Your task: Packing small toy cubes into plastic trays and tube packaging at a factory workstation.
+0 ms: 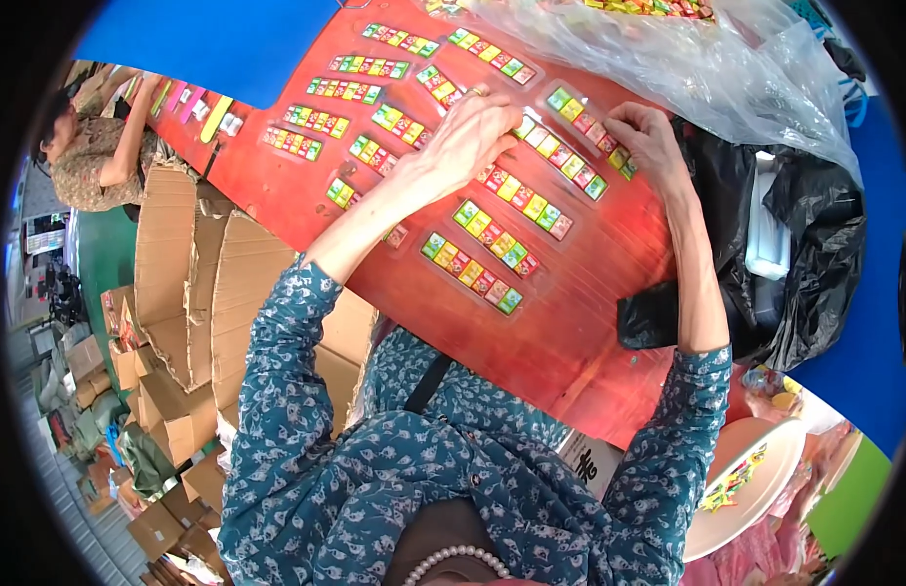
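Note:
Rows of clear plastic strips holding small square pieces in green, yellow, red and pink lie on a red table (580, 337). My left hand (473, 132) reaches over them, its fingers bent together at the upper end of one strip (565, 158). Just to the right, my right hand (646, 137) has its fingertips pinched together at the right edge of another strip (585, 122). Whatever lies between the fingers of either hand is too small or hidden to make out. Nearer to me are several more filled strips, such as the nearest strip (471, 273).
A black plastic bag (814, 254) hangs at the table's right edge, below a large clear bag (668, 59) with colourful small pieces. Cardboard boxes (165, 283) stand at left. A person (106, 146) works at the far left. A pale bowl (765, 488) sits at lower right.

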